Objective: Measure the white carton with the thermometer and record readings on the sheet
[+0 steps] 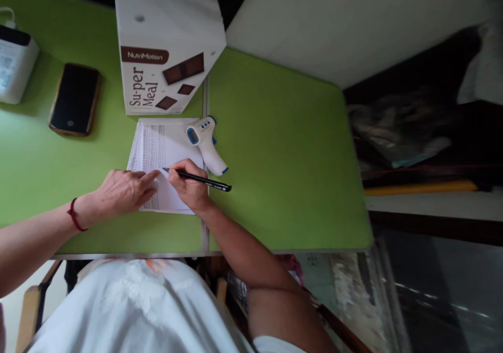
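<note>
My right hand (190,186) is closed round a black pen (208,181), its tip pointing left at the paper. Under both hands lie sheets of white paper (176,156), the left part filled with dense rows of small writing. My left hand (128,191) rests flat on the left side of the sheets, fingers stretched out, the index fingertip close to the pen tip. A white and blue infrared thermometer (206,144) lies across the upper right corner of the paper, just beyond my right hand.
Behind the paper stands a tall white NutriMotion box (168,39). A dark phone in a brown case (75,99) lies to the left, near a white power adapter (13,65) with a cable. The green folding table (283,159) has a seam beside the paper.
</note>
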Demonstrator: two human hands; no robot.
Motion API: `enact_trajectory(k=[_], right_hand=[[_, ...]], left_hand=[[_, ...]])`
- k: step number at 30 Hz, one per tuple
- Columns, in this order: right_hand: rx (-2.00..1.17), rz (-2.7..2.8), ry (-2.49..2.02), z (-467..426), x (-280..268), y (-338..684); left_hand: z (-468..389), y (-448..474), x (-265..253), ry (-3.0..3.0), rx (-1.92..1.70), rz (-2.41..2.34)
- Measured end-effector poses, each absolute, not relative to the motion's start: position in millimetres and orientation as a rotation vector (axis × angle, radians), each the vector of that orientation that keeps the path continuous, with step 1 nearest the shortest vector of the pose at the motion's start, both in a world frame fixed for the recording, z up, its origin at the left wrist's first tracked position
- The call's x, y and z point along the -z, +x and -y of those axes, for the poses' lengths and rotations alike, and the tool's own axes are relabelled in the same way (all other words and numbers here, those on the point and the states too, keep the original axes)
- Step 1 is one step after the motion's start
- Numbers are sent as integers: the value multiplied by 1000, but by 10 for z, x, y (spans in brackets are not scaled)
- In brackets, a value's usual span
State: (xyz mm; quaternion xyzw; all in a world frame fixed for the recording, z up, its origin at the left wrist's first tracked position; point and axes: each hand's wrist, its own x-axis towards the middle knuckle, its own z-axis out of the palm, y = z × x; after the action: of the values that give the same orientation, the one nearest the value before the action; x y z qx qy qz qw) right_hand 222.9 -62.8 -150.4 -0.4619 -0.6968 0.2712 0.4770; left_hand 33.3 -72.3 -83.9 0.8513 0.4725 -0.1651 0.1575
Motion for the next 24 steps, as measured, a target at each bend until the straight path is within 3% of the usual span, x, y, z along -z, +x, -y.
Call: enact_trajectory(k=[24], right_hand=[[-649,1673,-1131,616,1533,2267]], left_hand=[[728,328,858,2430,450,-1362]])
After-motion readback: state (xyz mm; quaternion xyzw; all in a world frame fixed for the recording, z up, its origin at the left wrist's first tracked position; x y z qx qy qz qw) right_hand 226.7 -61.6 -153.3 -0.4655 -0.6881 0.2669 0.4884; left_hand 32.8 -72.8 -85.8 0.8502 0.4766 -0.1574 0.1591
